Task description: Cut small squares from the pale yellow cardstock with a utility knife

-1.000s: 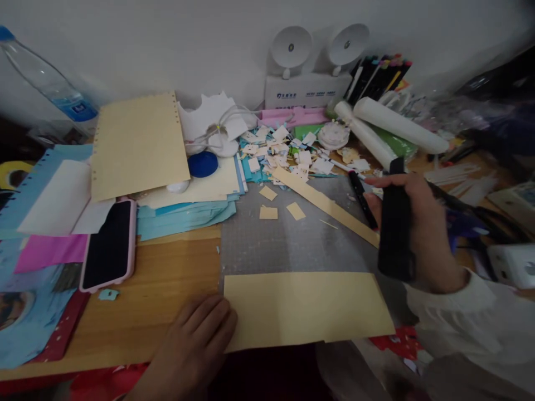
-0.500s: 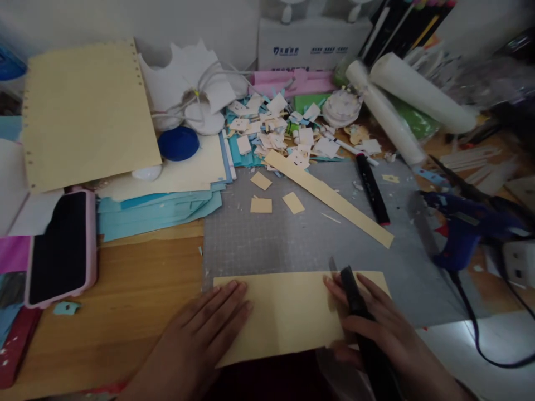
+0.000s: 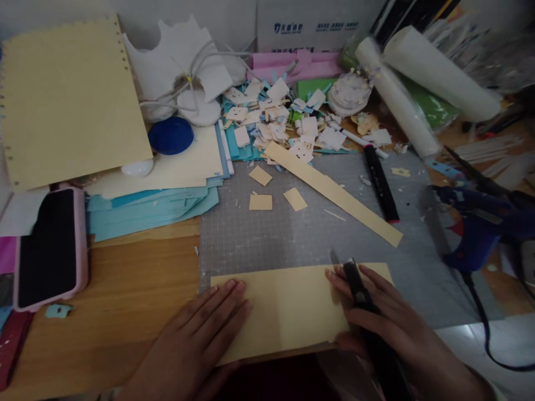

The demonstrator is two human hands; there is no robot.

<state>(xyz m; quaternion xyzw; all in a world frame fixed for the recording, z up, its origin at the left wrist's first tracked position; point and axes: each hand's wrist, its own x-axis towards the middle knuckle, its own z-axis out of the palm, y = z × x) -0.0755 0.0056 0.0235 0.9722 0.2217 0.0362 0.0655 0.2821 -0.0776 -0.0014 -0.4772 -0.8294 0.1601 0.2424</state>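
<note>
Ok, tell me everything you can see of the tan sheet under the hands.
The tan sheet is plain, long and roughly rectangular, like paper or thin card. It lies flat along the near side of the grey mat. The left hand rests on its left end; the right hand, holding a black tool, touches its right part.

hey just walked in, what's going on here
A person sits over a cream paper sheet lying partly on a grey cutting mat. Their left hand rests flat on the sheet's left end. Their right hand grips a black cutter above the right part, fingers spread on either side of it. Beyond the sheet lie a long cream strip, three small cream pieces and a black marker.
</note>
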